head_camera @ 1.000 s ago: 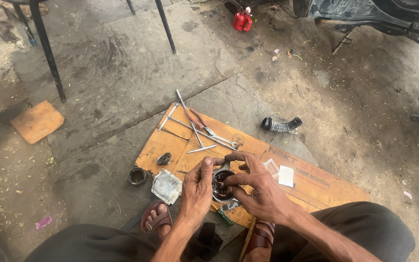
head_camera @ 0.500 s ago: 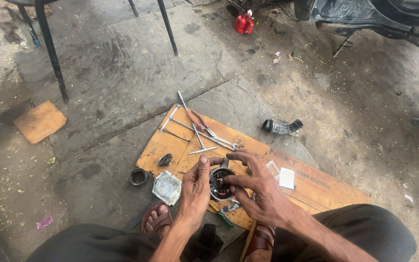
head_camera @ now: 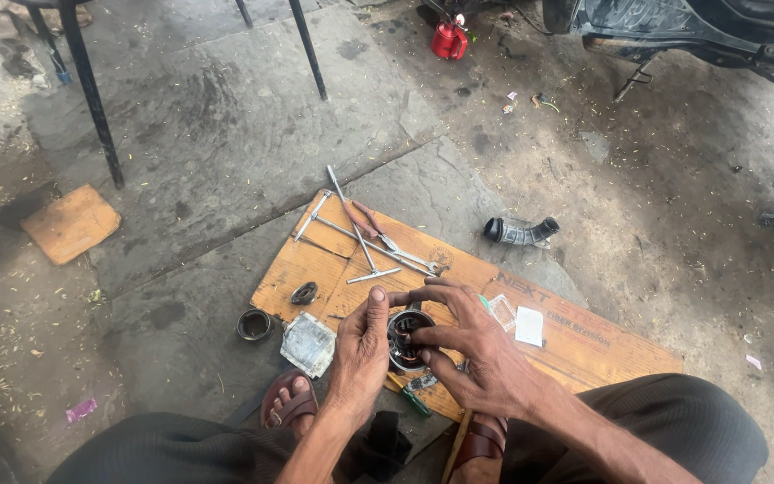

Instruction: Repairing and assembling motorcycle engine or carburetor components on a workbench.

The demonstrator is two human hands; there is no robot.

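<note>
Both my hands are closed around a round black metal part (head_camera: 408, 333) with copper-coloured windings inside, held just above a flat brown cardboard sheet (head_camera: 602, 345) on the ground. My left hand (head_camera: 360, 350) grips its left side, thumb up along the rim. My right hand (head_camera: 477, 345) curls over its right side and top, fingertips reaching into the opening. A green-handled tool (head_camera: 412, 399) lies under my hands.
On the cardboard lie long T-handle wrenches (head_camera: 360, 235), red-handled pliers (head_camera: 371, 222), a small dark ring (head_camera: 304, 293) and a white packet (head_camera: 528, 326). A black cup-shaped part (head_camera: 254, 324) and grey cover (head_camera: 307, 343) sit beside it. A rubber elbow hose (head_camera: 517, 232), red can (head_camera: 449, 40), stool legs (head_camera: 91, 108).
My hands stay on the round part; my right fingers have shifted slightly over its opening. The view has drifted a little.
</note>
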